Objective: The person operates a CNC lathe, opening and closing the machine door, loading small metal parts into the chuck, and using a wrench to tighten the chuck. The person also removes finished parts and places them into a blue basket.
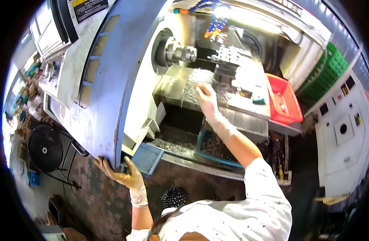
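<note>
My right hand [207, 101], in a pale thin glove, reaches into the lathe. Its fingers are closed at the near side of a tangled clump of silvery metal shavings [197, 80]. Just beyond the clump, at the upper left, the round spindle chuck [178, 52] sticks out of the headstock. My left hand [126, 176], in a yellowish, stained glove, grips the lower edge of the blue sliding door [106, 120], fingers on the outer face and thumb on the inner side. Tool holders [228, 56] stand to the right of the chuck.
A red plastic basket [284, 100] sits right of the lathe bed, with a green crate [325, 70] behind it. Below the bed, shavings fill a teal-rimmed bin [216, 150]. Blue coolant hoses [220, 20] hang above. A round black stool [45, 146] stands at the left.
</note>
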Demonstrator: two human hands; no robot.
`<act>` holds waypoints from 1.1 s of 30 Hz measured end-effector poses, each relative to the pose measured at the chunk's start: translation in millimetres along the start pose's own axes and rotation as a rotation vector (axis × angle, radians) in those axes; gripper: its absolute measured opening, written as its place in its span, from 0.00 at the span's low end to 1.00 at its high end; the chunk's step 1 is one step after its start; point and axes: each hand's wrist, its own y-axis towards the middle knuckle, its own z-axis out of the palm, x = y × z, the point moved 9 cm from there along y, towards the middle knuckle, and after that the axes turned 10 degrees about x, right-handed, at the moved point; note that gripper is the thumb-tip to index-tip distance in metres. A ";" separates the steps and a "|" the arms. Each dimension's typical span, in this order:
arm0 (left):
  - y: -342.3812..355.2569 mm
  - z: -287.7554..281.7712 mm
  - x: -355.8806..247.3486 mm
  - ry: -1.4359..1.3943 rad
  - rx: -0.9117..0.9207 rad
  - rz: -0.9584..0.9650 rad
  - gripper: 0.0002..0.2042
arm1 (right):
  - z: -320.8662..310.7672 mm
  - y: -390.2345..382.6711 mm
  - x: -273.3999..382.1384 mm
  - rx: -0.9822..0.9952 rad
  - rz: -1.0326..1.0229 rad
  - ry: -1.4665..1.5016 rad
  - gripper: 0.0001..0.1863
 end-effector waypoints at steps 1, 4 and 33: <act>-3.9 -0.1 5.3 0.094 -0.074 -0.009 0.25 | 1.6 41.0 -12.9 -0.080 -0.027 0.122 0.05; 1.6 -4.1 -1.8 0.131 -0.114 0.007 0.23 | -9.7 128.9 -49.4 -0.300 0.019 0.389 0.07; -4.8 -5.4 2.2 0.218 -0.114 -0.004 0.22 | 19.8 103.1 -14.9 0.217 -0.349 -1.005 0.16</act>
